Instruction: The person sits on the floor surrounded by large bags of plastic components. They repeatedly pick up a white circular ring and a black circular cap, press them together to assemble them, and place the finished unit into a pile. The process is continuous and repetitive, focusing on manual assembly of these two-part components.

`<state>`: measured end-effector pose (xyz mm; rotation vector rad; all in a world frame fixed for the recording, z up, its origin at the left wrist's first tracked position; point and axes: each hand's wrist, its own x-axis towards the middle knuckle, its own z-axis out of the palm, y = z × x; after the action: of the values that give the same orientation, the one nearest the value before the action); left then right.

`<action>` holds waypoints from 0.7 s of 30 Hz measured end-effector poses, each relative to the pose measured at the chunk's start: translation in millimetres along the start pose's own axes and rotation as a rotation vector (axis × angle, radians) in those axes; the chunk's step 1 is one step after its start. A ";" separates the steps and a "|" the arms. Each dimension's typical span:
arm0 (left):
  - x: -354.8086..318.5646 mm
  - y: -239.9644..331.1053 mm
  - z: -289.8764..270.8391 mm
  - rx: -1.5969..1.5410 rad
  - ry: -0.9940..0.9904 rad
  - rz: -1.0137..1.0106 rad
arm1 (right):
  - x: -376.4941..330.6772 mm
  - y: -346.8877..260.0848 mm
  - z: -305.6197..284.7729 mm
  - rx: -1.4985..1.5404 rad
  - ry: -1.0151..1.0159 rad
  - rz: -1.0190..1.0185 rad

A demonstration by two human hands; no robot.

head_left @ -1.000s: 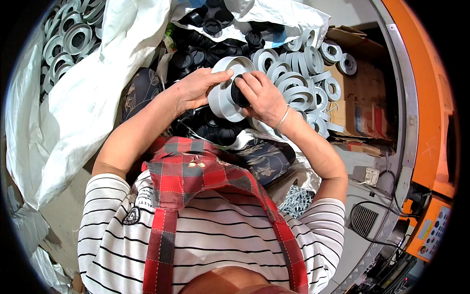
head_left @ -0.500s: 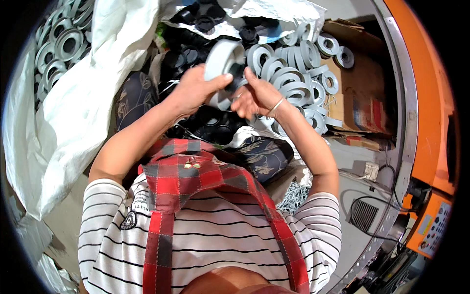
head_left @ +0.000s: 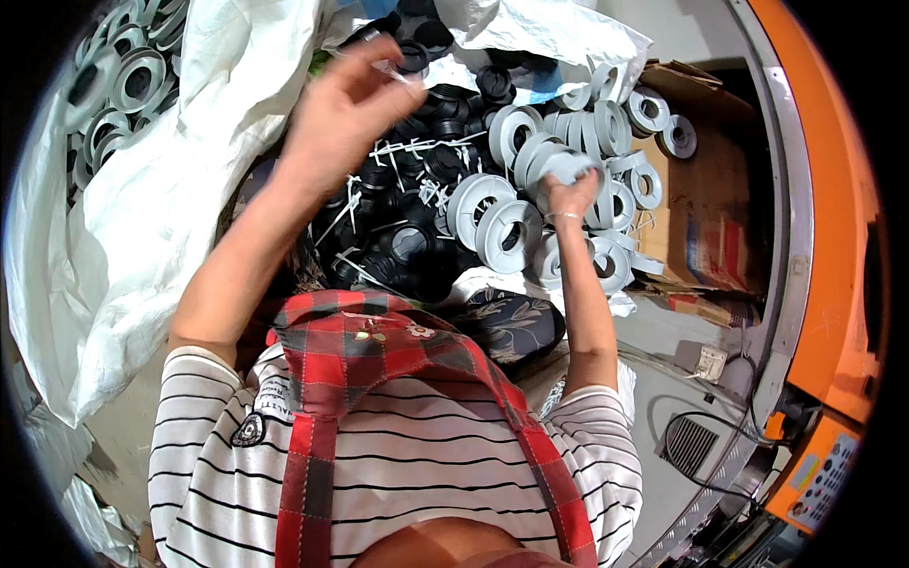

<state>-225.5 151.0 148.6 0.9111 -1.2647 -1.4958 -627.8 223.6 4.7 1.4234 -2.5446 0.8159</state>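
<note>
My left hand (head_left: 346, 114) is raised over the black parts, smeared by motion, its fingers apart and nothing plainly held. At the far left a blurred grey plastic ring (head_left: 93, 87) is over other grey rings. My right hand (head_left: 574, 197) closes on a grey ring (head_left: 566, 168) at the edge of a heap of grey rings (head_left: 611, 128). Two grey rings lie beside it, one of them a flanged ring (head_left: 509, 235). Black round plastic parts (head_left: 412, 244) and thin white plastic sprues (head_left: 417, 149) are piled in front of me.
A white woven sack (head_left: 170, 199) runs down the left, beside the pile of grey rings (head_left: 139, 80). On the right are a cardboard box (head_left: 710, 208), a black cable (head_left: 705, 473) and an orange machine (head_left: 814, 284) with a button panel.
The grey ring with a black part has left my hands. My left hand has swung up and left, opening; my right hand has moved right onto a ring in the heap.
</note>
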 end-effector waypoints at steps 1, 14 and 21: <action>3.8 -24.6 3.2 -0.054 -0.082 -0.144 | -13.4 -36.6 -0.3 0.056 -0.065 -0.216; 47.7 -103.2 12.4 -0.313 0.200 -0.567 | 111.3 -119.2 155.2 -0.096 -0.286 -0.467; 57.7 -108.1 16.0 -0.219 0.179 -0.356 | 115.9 -123.4 167.6 -0.278 -0.565 -0.171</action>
<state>-277.3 102.5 47.4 1.1352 -0.8184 -1.7440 -564.5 0.0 -48.1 1.9441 -2.6988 0.0181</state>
